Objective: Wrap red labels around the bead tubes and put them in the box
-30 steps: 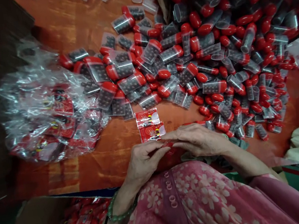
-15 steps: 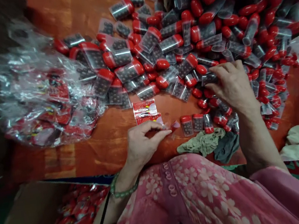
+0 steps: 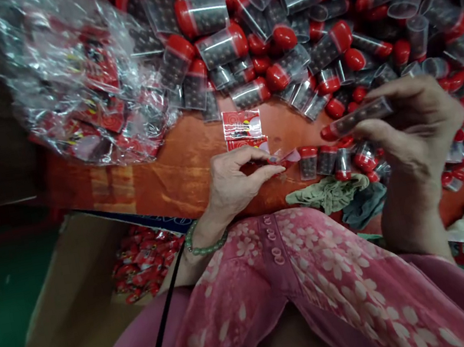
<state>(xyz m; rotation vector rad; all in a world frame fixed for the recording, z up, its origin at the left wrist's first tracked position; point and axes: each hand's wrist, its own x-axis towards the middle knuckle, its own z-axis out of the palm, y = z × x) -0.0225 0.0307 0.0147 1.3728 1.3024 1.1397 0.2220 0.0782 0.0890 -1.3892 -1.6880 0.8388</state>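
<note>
My left hand [image 3: 236, 184], with a green bead bracelet at its wrist, pinches a small clear plastic wrapper [image 3: 291, 157] with pink and red print. Beyond its fingers lie printed red wrappers [image 3: 242, 124] on the orange table. Held up between thumb and fingers of my right hand [image 3: 423, 122] is a slim clear container [image 3: 363, 116] with dark dotted contents, its red end pointing left. Just below that red end, a short row of similar containers [image 3: 309, 163] rests near the table edge.
A big heap of red-capped clear containers [image 3: 221, 47] spreads across the far side. At left sits a clear plastic bag [image 3: 109, 87] of red wrappers. An open carton [image 3: 56, 324] below holds several red packets [image 3: 144, 261]. Crumpled cloths [image 3: 329, 192] lie by the front edge.
My right hand has come back from the heap, lifting a container and turning it sideways. The left hand keeps its pinch on the wrapper. The camera view has tilted down and come closer.
</note>
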